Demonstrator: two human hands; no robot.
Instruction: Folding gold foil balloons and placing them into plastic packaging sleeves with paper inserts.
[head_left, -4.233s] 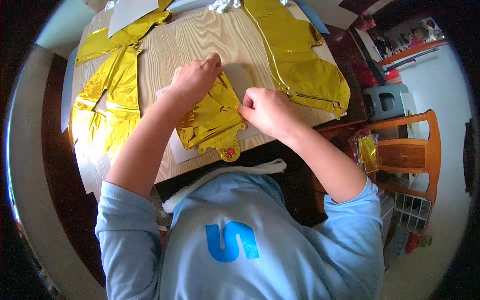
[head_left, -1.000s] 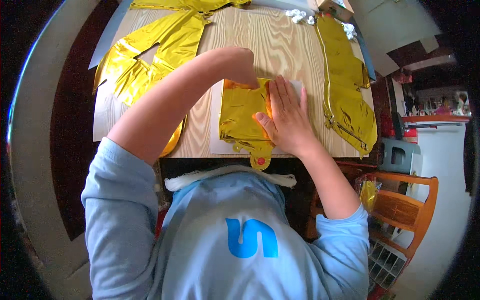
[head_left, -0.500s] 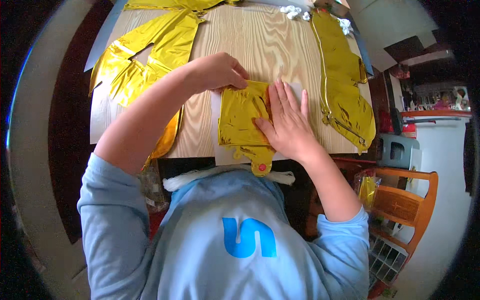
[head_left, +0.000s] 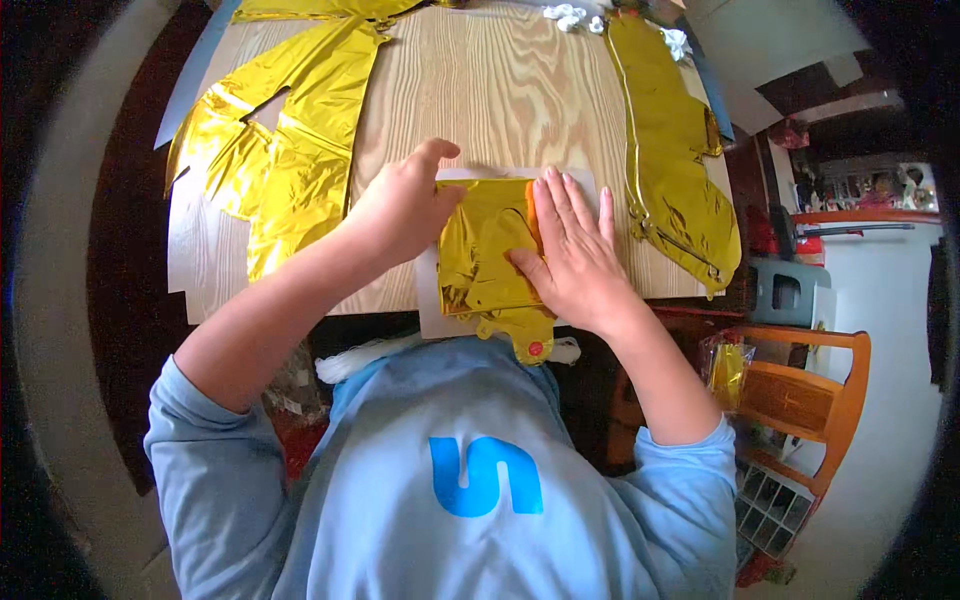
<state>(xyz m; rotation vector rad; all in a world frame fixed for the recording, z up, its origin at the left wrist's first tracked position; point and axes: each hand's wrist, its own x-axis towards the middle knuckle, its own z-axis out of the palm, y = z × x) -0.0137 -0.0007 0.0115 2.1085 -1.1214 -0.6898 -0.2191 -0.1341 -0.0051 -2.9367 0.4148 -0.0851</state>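
A folded gold foil balloon [head_left: 488,235] lies as a flat, wrinkled rectangle near the table's front edge. Its tab, with a red dot [head_left: 535,349], hangs over that edge. My right hand [head_left: 580,260] rests flat on the foil's right side, fingers stretched out. At the upper left corner is my left hand [head_left: 405,200], thumb and index finger apart, the thumb by the foil's edge. Its other fingers are mostly hidden, and I see nothing held in it. A pale sheet [head_left: 428,290] sits under the foil.
Large unfolded gold foil balloons lie on the wooden table [head_left: 450,80]: one at left [head_left: 310,130], one at right [head_left: 665,150], another at the far edge [head_left: 320,8]. White crumpled bits [head_left: 566,16] sit far back. A wooden chair [head_left: 800,400] stands at right.
My left hand has come off the foil's top edge, moving left and nearer with its fingers spreading. The right hand stays pressed on the foil.
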